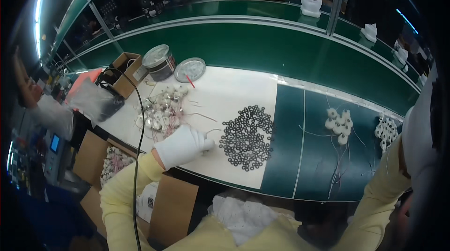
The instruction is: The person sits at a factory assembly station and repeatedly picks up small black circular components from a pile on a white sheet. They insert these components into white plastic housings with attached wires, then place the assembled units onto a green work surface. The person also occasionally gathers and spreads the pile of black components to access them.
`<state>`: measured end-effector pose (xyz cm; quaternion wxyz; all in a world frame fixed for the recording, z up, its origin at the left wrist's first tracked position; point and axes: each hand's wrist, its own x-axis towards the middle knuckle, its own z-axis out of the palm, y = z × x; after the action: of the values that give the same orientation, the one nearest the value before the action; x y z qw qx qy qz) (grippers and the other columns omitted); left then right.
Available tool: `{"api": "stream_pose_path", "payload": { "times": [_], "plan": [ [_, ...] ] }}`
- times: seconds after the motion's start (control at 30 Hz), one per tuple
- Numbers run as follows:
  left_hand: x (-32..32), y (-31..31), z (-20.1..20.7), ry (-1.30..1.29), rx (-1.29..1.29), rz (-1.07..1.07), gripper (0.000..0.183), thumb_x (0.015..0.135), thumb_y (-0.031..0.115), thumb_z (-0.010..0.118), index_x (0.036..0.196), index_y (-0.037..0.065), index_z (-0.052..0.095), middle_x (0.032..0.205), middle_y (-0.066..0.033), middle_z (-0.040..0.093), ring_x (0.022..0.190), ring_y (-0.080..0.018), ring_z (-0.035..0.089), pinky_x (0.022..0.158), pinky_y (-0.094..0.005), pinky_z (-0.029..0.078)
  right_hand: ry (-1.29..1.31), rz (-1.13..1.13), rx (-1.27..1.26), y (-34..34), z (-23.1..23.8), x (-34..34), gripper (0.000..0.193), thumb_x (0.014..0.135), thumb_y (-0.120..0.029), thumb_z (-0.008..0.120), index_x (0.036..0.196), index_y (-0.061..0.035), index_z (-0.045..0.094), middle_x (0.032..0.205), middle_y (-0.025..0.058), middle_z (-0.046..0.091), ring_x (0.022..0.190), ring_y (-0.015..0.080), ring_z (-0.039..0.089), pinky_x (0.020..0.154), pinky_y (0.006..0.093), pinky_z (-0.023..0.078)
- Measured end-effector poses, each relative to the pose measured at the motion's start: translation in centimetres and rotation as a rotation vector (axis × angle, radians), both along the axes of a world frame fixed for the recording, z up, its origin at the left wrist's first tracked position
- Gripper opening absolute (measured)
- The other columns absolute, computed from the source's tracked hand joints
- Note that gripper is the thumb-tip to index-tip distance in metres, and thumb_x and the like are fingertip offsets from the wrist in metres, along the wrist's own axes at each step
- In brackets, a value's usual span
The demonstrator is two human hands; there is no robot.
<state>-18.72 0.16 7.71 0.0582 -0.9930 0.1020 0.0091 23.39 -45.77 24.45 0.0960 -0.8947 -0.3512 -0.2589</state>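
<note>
Open cardboard box [176, 209]: it stood at the near left, below the table.
Left hand [180, 148]: in a white glove, the fingers were bent inward, just left of the rings; I cannot tell if they pinched something.
Right hand [422, 131]: it was at the right edge, dim; its finger state I cannot tell.
Black rings [243, 134]: they lay spread in the middle, on white sheet [234, 82].
White wired parts [161, 113]: they were heaped farther left.
Tub [161, 69]: it stood at far left.

A white sheet [240, 89] covers the left of the green bench [286, 157], carrying wired white parts [161, 116] at left and black rings [248, 159] at right. A tub [161, 71] and lid [190, 69] sit far left; white clusters [341, 124] lie right.
</note>
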Motion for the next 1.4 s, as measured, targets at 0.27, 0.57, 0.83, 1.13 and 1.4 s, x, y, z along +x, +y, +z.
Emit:
{"api": "stream_pose_path", "payload": {
  "times": [0.27, 0.57, 0.83, 1.13, 1.4],
  "plan": [
    [-0.6, 1.8, 1.0, -0.067, -0.304, 0.023, 0.012, 0.087, 0.024, 0.069, 0.099, 0.02, 0.068, 0.075, -0.0041, 0.067, 0.066, -0.0286, 0.066, 0.06, -0.0407, 0.052, -0.176, 0.284, 0.326, 6.9, -2.0, -8.0, 0.028, 0.093, -0.031, 0.065, 0.093, -0.0036, 0.057, 0.09, 0.0102, 0.056, 0.075, 0.027, 0.052, 0.062, 0.0404, 0.037],
    [0.2, 1.8, -0.1, -0.051, -0.318, -0.004, 0.01, 0.089, 0.028, 0.069, 0.094, 0.019, 0.07, 0.077, -0.0044, 0.068, 0.068, -0.028, 0.067, 0.062, -0.0409, 0.052, 0.27, 1.114, 0.37, 10.8, -16.4, -27.7, 0.045, 0.061, -0.044, 0.064, 0.076, -0.0028, 0.066, 0.093, 0.018, 0.07, 0.089, 0.0419, 0.066, 0.081, 0.053, 0.049],
    [0.5, 0.0, -1.0, -0.233, -0.188, 0.158, 0.018, 0.086, 0.031, 0.073, 0.081, 0.015, 0.067, 0.072, -0.0047, 0.065, 0.064, -0.0268, 0.064, 0.061, -0.0399, 0.047, 0.501, 1.198, 0.518, 18.0, -20.9, -32.1, 0.03, 0.068, -0.021, 0.072, 0.09, -0.0009, 0.068, 0.085, 0.014, 0.065, 0.078, 0.0378, 0.062, 0.068, 0.0478, 0.048],
    [0.9, -1.7, -5.4, -0.701, -0.195, 0.311, 0.022, 0.084, 0.028, 0.073, 0.07, 0.014, 0.061, 0.059, -0.0037, 0.055, 0.054, -0.0268, 0.059, 0.052, -0.044, 0.042, 0.796, 1.422, 0.495, 24.4, -17.1, -34.9, 0.056, 0.087, -0.008, 0.071, 0.14, 0.0001, 0.057, 0.068, 0.0088, 0.059, 0.058, 0.0296, 0.055, 0.057, 0.0408, 0.043],
    [0.9, -1.5, -5.0, -0.725, -0.362, 0.325, 0.024, 0.079, 0.021, 0.073, 0.062, 0.011, 0.06, 0.058, -0.0083, 0.058, 0.053, -0.0298, 0.06, 0.051, -0.0433, 0.045, 0.936, 1.737, 0.478, 30.1, -10.5, -41.6, 0.065, 0.083, -0.003, 0.062, 0.148, -0.005, 0.052, 0.056, 0.0101, 0.054, 0.049, 0.0307, 0.056, 0.053, 0.0412, 0.046]
  ]
}}
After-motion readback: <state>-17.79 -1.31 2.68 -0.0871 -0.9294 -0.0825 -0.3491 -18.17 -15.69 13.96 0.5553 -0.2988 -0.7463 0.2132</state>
